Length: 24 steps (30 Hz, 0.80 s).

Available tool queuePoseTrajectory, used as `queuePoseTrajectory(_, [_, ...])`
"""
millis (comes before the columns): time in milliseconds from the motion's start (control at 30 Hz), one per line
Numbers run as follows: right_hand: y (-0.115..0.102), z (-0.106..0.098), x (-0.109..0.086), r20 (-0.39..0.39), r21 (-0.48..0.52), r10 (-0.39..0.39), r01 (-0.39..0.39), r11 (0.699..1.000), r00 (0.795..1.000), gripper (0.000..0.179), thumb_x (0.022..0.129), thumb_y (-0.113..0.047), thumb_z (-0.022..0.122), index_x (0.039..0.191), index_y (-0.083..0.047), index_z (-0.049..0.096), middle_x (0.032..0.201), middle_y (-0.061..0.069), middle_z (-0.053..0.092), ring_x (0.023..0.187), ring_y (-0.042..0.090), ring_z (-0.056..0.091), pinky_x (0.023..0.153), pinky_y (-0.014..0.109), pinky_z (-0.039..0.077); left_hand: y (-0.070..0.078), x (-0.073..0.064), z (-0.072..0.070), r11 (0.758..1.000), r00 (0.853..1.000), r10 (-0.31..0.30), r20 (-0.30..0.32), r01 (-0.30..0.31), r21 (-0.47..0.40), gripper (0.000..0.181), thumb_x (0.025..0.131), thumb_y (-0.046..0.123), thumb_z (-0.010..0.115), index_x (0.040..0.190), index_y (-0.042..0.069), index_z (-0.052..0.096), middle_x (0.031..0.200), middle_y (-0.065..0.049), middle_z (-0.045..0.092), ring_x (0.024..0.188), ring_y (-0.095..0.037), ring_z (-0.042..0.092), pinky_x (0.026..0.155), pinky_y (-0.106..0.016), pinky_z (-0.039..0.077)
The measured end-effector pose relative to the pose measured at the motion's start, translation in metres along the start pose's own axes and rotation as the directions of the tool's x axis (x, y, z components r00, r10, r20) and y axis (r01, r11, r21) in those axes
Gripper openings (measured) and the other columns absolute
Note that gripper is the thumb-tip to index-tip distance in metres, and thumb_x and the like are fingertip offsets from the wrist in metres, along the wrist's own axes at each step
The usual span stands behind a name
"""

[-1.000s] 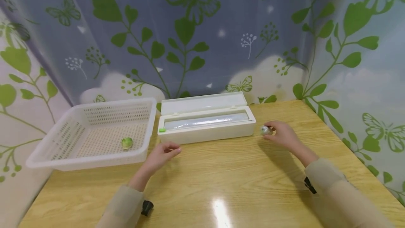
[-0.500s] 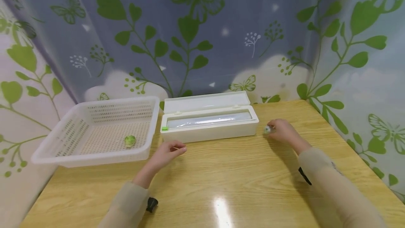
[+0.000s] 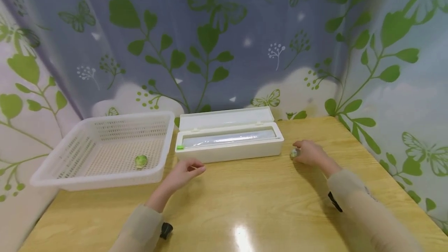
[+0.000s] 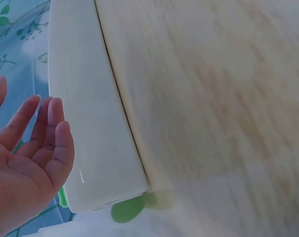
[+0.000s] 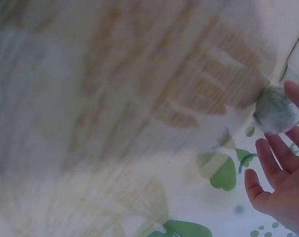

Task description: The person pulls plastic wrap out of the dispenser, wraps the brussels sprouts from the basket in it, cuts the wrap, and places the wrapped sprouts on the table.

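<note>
My right hand [image 3: 311, 153] pinches a small film-wrapped greenish ball [image 5: 276, 109] between thumb and fingers, just right of the box's end and low over the table. Whether the ball touches the wood, I cannot tell. My left hand [image 3: 183, 175] hovers with relaxed fingers in front of the box's left end, holding nothing; in the left wrist view its palm faces up beside the box wall. The long white cling film box [image 3: 229, 151] has its lid [image 3: 227, 118] raised at the back, with a roll of clear film [image 3: 229, 137] inside. A green slider [image 3: 180, 147] sits at its left end.
To the left stands a white perforated plastic basket [image 3: 101, 184] with one Brussels sprout [image 3: 141, 161] in it. The wooden table [image 3: 259, 193] reaches back to a leaf-patterned curtain [image 3: 224, 49]. More patterned cloth hangs at both sides.
My right hand has come down slightly with the wrapped ball and turned a little, hiding more of it. The left hand stays nearly in place. The head view has shifted a bit.
</note>
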State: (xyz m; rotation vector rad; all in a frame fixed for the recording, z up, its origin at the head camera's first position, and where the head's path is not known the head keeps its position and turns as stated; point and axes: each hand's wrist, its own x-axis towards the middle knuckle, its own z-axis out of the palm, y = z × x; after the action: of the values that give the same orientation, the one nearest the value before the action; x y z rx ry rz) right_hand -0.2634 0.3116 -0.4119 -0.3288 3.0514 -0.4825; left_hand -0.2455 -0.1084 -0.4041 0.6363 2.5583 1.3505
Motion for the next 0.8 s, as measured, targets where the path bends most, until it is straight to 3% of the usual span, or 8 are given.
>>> queuePoseTrajectory(100, [-0.003, 0.004, -0.002, -0.009, 0.002, -0.019, 0.019, 1.0, 1.0, 0.058, 0.073, -0.022, 0.068, 0.118, 0.008, 0.049, 0.111, 0.029, 0.052, 0.093, 0.039, 0.052, 0.073, 0.052, 0.043, 0.001, 0.001, -0.001, 0.999, 0.999, 0.012, -0.033, -0.011, 0.032, 0.029, 0.086, 0.025, 0.059, 0.101, 0.001, 0.061, 0.096, -0.006, 0.061, 0.088, -0.021, 0.055, 0.073, -0.034, 0.047])
queuePoseTrajectory(200, [-0.008, 0.003, -0.007, -0.051, 0.014, -0.02, 0.02, 1.0, 0.998, 0.061, 0.075, -0.026, 0.067, 0.122, 0.006, 0.046, 0.117, 0.031, 0.045, 0.1, 0.044, 0.046, 0.075, 0.061, 0.037, 0.005, 0.004, -0.003, 0.994, 0.993, 0.072, -0.093, -0.064, 0.088, 0.029, 0.085, 0.022, 0.06, 0.103, -0.001, 0.06, 0.097, -0.008, 0.061, 0.091, -0.023, 0.055, 0.075, -0.036, 0.047])
queuePoseTrajectory(300, [-0.016, 0.001, -0.009, -0.149, 0.032, -0.023, 0.028, 0.999, 0.989, 0.057, 0.078, -0.024, 0.065, 0.124, 0.003, 0.044, 0.121, 0.029, 0.039, 0.108, 0.046, 0.038, 0.078, 0.064, 0.031, 0.012, 0.009, -0.004, 0.974, 0.971, 0.159, -0.181, -0.125, 0.188, 0.031, 0.083, 0.018, 0.062, 0.105, -0.003, 0.058, 0.101, -0.012, 0.06, 0.095, -0.026, 0.055, 0.078, -0.039, 0.046])
queuePoseTrajectory(400, [-0.031, -0.002, -0.006, -0.307, 0.034, -0.084, 0.1, 0.994, 0.948, 0.048, 0.079, -0.016, 0.064, 0.12, 0.004, 0.048, 0.117, 0.026, 0.044, 0.106, 0.042, 0.04, 0.082, 0.059, 0.033, 0.017, 0.013, -0.005, 0.935, 0.945, 0.219, -0.243, -0.132, 0.33, 0.035, 0.081, 0.018, 0.065, 0.109, -0.002, 0.056, 0.108, -0.014, 0.056, 0.101, -0.028, 0.052, 0.083, -0.04, 0.043])
queuePoseTrajectory(500, [-0.05, -0.006, 0.0, -0.432, -0.01, -0.189, 0.205, 0.979, 0.882, 0.038, 0.079, -0.01, 0.065, 0.111, 0.006, 0.053, 0.108, 0.023, 0.051, 0.101, 0.038, 0.046, 0.082, 0.051, 0.038, 0.02, 0.022, -0.006, 0.866, 0.938, 0.254, -0.236, -0.112, 0.487, 0.044, 0.082, 0.021, 0.064, 0.117, -0.002, 0.051, 0.117, -0.015, 0.052, 0.108, -0.03, 0.048, 0.089, -0.04, 0.039])
queuePoseTrajectory(600, [-0.07, -0.008, 0.007, -0.442, -0.105, -0.307, 0.291, 0.951, 0.843, 0.035, 0.078, -0.009, 0.066, 0.108, 0.006, 0.056, 0.105, 0.021, 0.055, 0.099, 0.036, 0.05, 0.082, 0.046, 0.041, 0.019, 0.03, -0.007, 0.776, 0.944, 0.267, -0.195, -0.09, 0.624, 0.052, 0.082, 0.025, 0.063, 0.122, -0.004, 0.046, 0.123, -0.018, 0.047, 0.112, -0.031, 0.044, 0.092, -0.041, 0.037])
queuePoseTrajectory(700, [-0.085, -0.006, 0.014, -0.379, -0.209, -0.38, 0.322, 0.923, 0.844, 0.039, 0.079, -0.011, 0.067, 0.11, 0.007, 0.055, 0.109, 0.023, 0.055, 0.101, 0.036, 0.05, 0.085, 0.045, 0.041, 0.016, 0.038, -0.006, 0.679, 0.951, 0.266, -0.157, -0.07, 0.731, 0.055, 0.084, 0.029, 0.061, 0.124, -0.005, 0.043, 0.127, -0.019, 0.045, 0.116, -0.031, 0.041, 0.095, -0.044, 0.033])
queuePoseTrajectory(800, [-0.093, -0.001, 0.019, -0.298, -0.294, -0.375, 0.289, 0.911, 0.878, 0.044, 0.081, -0.015, 0.065, 0.116, 0.008, 0.052, 0.116, 0.024, 0.051, 0.107, 0.036, 0.048, 0.09, 0.046, 0.037, 0.011, 0.044, -0.004, 0.616, 0.958, 0.257, -0.128, -0.06, 0.785, 0.055, 0.085, 0.032, 0.058, 0.125, -0.004, 0.043, 0.127, -0.018, 0.044, 0.118, -0.029, 0.04, 0.096, -0.047, 0.029])
